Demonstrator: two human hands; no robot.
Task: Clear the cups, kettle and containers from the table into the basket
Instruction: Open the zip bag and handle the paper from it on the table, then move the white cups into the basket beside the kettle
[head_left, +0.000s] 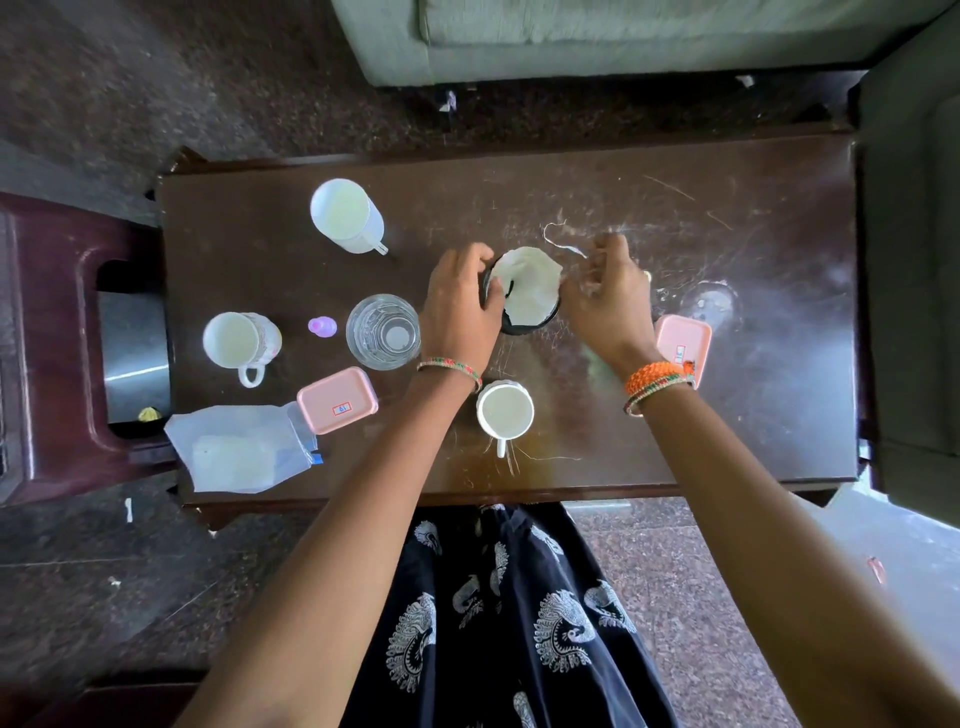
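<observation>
My left hand (464, 301) grips the rim of a black cup (524, 325) at the table's middle. A white cloth (527, 283) lies in the cup, and my right hand (605, 291) pinches its right edge. A white mug (505, 410) stands near the front edge between my forearms. Further left are a white floral mug (236, 343), a clear glass (383, 331) and a white jug (347, 215). One pink container (337, 400) lies front left; another pink container (683, 345) sits partly behind my right wrist.
The dark wooden table (727, 415) has a scratched top. A clear plastic bag (244, 449) overhangs its front-left corner, and a small purple cap (322, 327) lies beside the glass. A maroon plastic stool (52, 338) stands to the left, a grey sofa (623, 36) behind.
</observation>
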